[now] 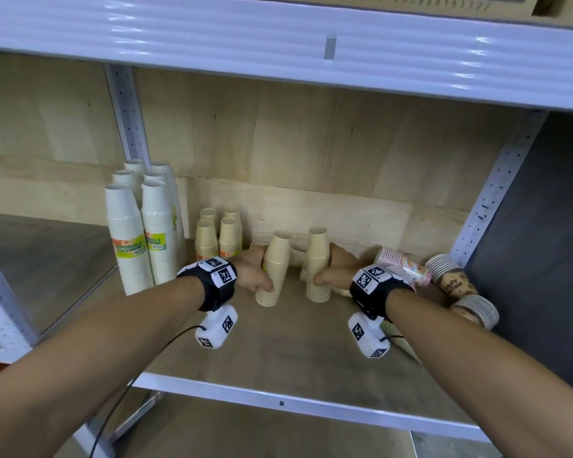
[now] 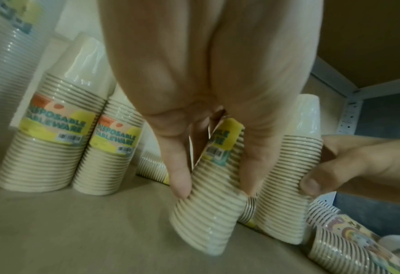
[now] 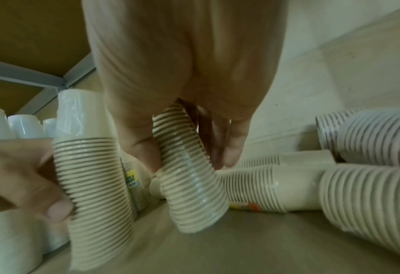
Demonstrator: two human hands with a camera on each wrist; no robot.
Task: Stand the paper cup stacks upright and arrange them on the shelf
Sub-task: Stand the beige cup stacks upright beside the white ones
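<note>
Hands (image 1: 255, 274) (image 1: 334, 269) each grip beige cup stack (image 1: 275, 269) on wooden shelf board (image 1: 278, 352).

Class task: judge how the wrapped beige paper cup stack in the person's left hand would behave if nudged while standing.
The wrapped beige paper cup stack is tall over a narrow base, so it probably tips easily. Its glossy wrap may feel slippery. The left hand lifts it alone, so it is likely light.

"DISPOSABLE TABLEWARE" is printed on the coloured labels (image 2: 53, 126) wrapped round the beige cup stacks (image 2: 41, 148) at the left; the same label is seen on the tall white stacks (image 1: 129, 249), barcodes there being unreadable
</note>
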